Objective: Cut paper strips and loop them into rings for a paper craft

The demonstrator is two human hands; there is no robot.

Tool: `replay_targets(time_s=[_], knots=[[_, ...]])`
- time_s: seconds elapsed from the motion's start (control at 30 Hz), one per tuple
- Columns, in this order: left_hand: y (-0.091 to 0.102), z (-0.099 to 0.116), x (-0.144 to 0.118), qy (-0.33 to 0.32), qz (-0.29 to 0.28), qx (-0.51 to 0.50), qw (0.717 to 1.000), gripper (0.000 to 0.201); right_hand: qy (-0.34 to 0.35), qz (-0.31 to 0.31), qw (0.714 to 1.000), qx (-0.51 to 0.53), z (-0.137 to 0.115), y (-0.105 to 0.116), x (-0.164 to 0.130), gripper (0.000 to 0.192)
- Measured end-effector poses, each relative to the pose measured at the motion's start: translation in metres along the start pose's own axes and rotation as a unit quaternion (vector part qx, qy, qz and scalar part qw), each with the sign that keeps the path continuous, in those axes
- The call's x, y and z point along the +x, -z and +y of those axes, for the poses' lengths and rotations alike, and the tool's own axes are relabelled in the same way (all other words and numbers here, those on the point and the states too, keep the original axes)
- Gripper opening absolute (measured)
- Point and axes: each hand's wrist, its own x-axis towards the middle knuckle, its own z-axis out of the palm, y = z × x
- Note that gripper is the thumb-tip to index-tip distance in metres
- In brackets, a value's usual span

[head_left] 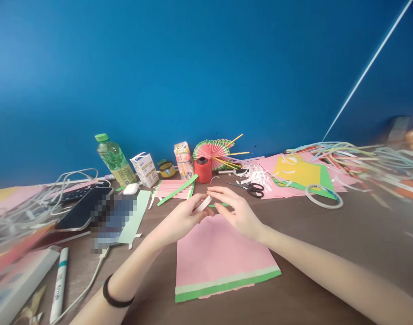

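Pinched in the left hand's (182,215) grip, the white strip (203,205) slants toward the right hand (242,213), whose grip is unclear.

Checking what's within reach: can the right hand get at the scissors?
Probably yes: the scissors lie just beyond the right hand, and only bare table shows between them.
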Motion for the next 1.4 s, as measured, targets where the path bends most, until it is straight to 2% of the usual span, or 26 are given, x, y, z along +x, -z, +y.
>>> replay_targets(time_s=[0.13,0.3,0.43,0.67,0.9,1.1,1.2,1.3,1.4], knots=[[-0.002,-0.002,0.001,-0.005,0.019,-0.006,1.0,0.033,-0.015,0.007,0.999,0.029,0.001,-0.001,-0.001,0.031],[-0.004,0.001,0.001,0.01,0.002,-0.041,0.999,0.036,-0.047,0.049,0.994,0.089,0.001,-0.004,0.0,0.014],[-0.013,0.001,0.001,0.025,0.046,-0.019,0.998,0.033,-0.064,0.074,0.99,0.101,0.001,-0.006,-0.001,0.004],[-0.024,0.0,0.001,0.017,0.091,-0.007,0.996,0.027,-0.064,0.074,0.99,0.106,-0.004,-0.005,-0.002,0.008],[-0.014,0.002,0.002,0.013,0.013,-0.034,0.999,0.032,-0.054,0.076,0.994,0.065,-0.002,-0.004,0.0,0.008],[-0.014,-0.002,0.001,0.017,-0.005,-0.062,0.998,0.032,-0.018,0.089,0.996,0.014,-0.004,-0.003,0.001,0.008],[-0.014,-0.005,0.001,0.023,0.023,-0.019,0.999,0.034,-0.036,0.085,0.996,0.014,-0.005,-0.002,0.001,0.007],[-0.014,-0.005,0.0,0.027,0.073,0.051,0.996,0.034,-0.075,0.083,0.993,0.044,-0.003,0.0,0.003,0.007],[-0.014,-0.005,-0.001,-0.003,0.107,0.107,0.989,0.029,-0.1,0.078,0.988,0.084,-0.002,0.002,0.004,0.01]])
